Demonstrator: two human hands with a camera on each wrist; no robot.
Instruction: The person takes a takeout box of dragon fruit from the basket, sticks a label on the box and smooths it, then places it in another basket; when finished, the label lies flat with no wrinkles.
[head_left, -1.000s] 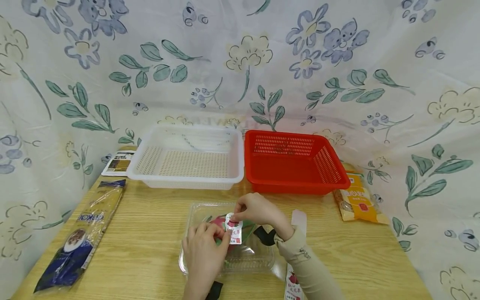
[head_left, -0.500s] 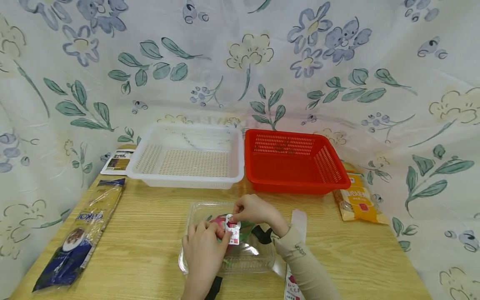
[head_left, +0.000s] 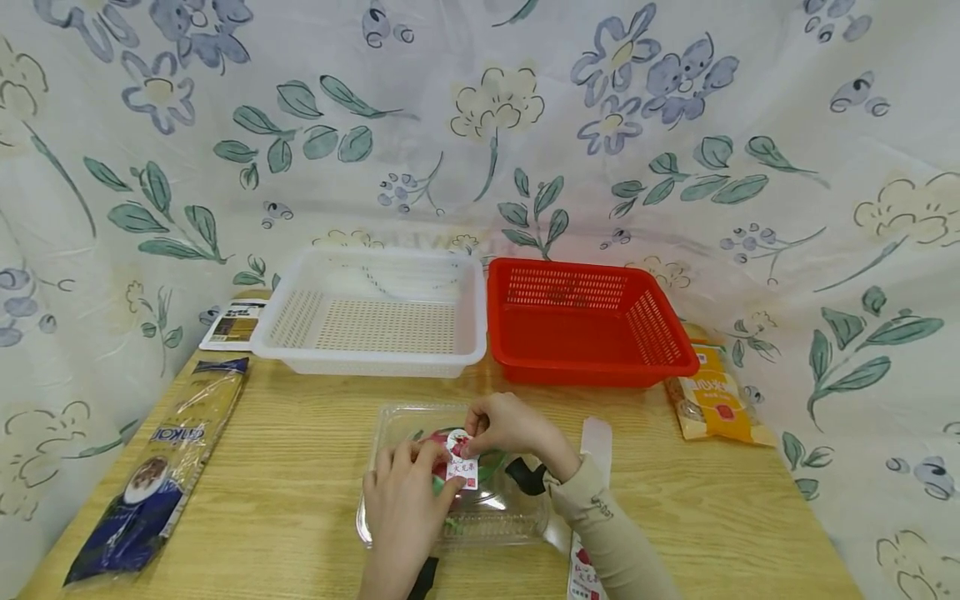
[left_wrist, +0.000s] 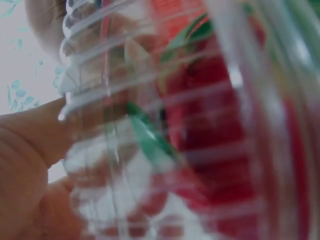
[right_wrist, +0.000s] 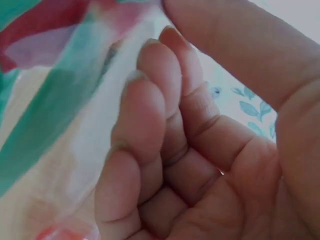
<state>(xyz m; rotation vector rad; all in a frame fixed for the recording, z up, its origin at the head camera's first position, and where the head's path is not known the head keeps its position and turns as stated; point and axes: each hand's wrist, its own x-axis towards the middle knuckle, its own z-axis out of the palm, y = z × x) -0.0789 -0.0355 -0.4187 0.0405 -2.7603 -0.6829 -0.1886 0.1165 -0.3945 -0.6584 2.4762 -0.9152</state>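
Observation:
A clear plastic clamshell box (head_left: 502, 521) holds a red dragon fruit with green scales (left_wrist: 215, 115), seen through its ribbed wall in the left wrist view. On its lid lies a white label sticker (head_left: 462, 475) with a fruit picture and red print. My left hand (head_left: 407, 492) rests on the lid, index finger and thumb at the label's left and lower edges. My right hand (head_left: 513, 429) pinches the label's upper right edge between thumb and index finger; its other fingers (right_wrist: 145, 110) are curled in the right wrist view.
A white basket (head_left: 375, 362) and a red basket (head_left: 585, 375) stand behind the box. A long blue and gold packet (head_left: 165, 467) lies left, a yellow bag (head_left: 716, 400) right. A strip with another label (head_left: 583, 571) lies under my right forearm. A white-edged packet (head_left: 234, 325) is at the back left.
My right thumb has slid from the label's top towards its right edge, and more of the printed fruit shows. My left hand has barely moved.

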